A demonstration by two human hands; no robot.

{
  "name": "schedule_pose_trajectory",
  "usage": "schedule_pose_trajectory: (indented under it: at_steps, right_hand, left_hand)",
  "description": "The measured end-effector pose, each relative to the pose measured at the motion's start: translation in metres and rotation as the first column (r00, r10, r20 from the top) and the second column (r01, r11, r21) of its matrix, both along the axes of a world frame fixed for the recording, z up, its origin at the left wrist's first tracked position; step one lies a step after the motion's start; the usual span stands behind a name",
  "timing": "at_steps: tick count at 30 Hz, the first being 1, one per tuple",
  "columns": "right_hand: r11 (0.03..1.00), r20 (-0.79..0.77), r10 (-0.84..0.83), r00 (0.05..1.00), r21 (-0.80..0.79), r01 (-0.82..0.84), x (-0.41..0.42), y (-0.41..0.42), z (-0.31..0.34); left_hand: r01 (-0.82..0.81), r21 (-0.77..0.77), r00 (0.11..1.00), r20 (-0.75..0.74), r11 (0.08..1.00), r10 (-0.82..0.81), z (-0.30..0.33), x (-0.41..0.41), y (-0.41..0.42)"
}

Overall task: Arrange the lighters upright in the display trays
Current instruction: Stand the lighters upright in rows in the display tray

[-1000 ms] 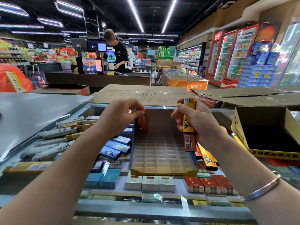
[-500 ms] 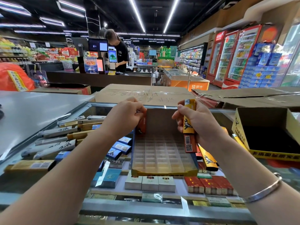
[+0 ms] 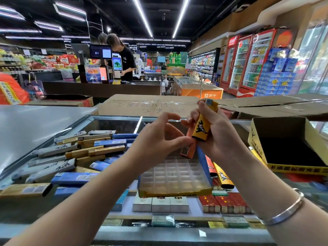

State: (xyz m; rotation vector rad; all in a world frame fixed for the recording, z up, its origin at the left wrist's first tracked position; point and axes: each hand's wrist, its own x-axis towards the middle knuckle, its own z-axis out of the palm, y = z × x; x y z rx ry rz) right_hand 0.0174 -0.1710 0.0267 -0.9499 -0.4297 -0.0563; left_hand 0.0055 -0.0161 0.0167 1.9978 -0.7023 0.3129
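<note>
Landmark: display tray, a clear gridded insert in a yellow-edged, blue-walled box, lying on the glass surface. Its visible cells hold nothing.

Right hand: above the far right corner of the tray, fingers curled round a yellow lighter held roughly upright, cap end up, slightly tilted. An orange lighter sits lower in the same grip, its bottom end hanging just over the tray's far edge. A silver bangle is on that wrist.

Left hand: above the far left part of the tray, fingers loosely curved. Thumb and fingertips reach toward the orange lighter; cannot tell if they touch it or pinch it.

Just right of the tray: more lighters, orange and yellow, lying slanted against its blue wall. Further right: an open yellow carton, dark inside.

Left of the tray: a loose heap of long cartons, grey, gold and blue, under the glass. Near side of the tray: rows of white and red packs inside the case.

Beyond the tray: flattened cardboard, then a checkout counter with a person in a black top.
</note>
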Motion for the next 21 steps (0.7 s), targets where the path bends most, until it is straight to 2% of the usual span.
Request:
schedule_pose_trajectory:
  at_steps: [3,5,8,11,15,18,21]
  right_hand:
    - [0.999,0.028,0.049,0.998,-0.011,-0.049,-0.003,0.005,-0.001]
    - [0.995,0.048,0.095,0.994,-0.029,-0.094,-0.005,0.007,-0.002]
    - [0.987,0.073,0.142,0.987,-0.090,-0.135,-0.007,0.007,-0.002]
    - [0.986,0.048,0.132,0.990,-0.111,-0.126,-0.008,0.008,-0.002]
    - [0.993,0.000,-0.019,1.000,-0.117,0.019,-0.003,0.009,-0.005]
    - [0.986,-0.039,-0.144,0.989,-0.087,0.140,0.003,0.005,-0.004]
    - [0.979,-0.059,-0.184,0.981,-0.098,0.178,0.004,0.001,-0.002]
  left_hand:
    - [0.101,-0.175,0.982,-0.137,0.979,-0.126,0.000,0.002,0.000]
    - [0.149,-0.239,0.958,-0.205,0.959,-0.200,0.001,0.004,0.004]
    - [0.194,-0.246,0.927,-0.272,0.950,-0.259,0.002,0.007,0.008]
    - [0.240,-0.261,0.910,-0.274,0.935,-0.310,0.001,0.008,0.009]
    - [0.176,-0.219,0.951,-0.213,0.960,-0.223,0.003,0.012,0.014]
    - [0.087,-0.261,0.970,-0.198,0.961,-0.142,0.007,0.014,0.024]
    - [0.012,-0.246,0.978,-0.197,0.969,-0.062,0.010,0.017,0.032]
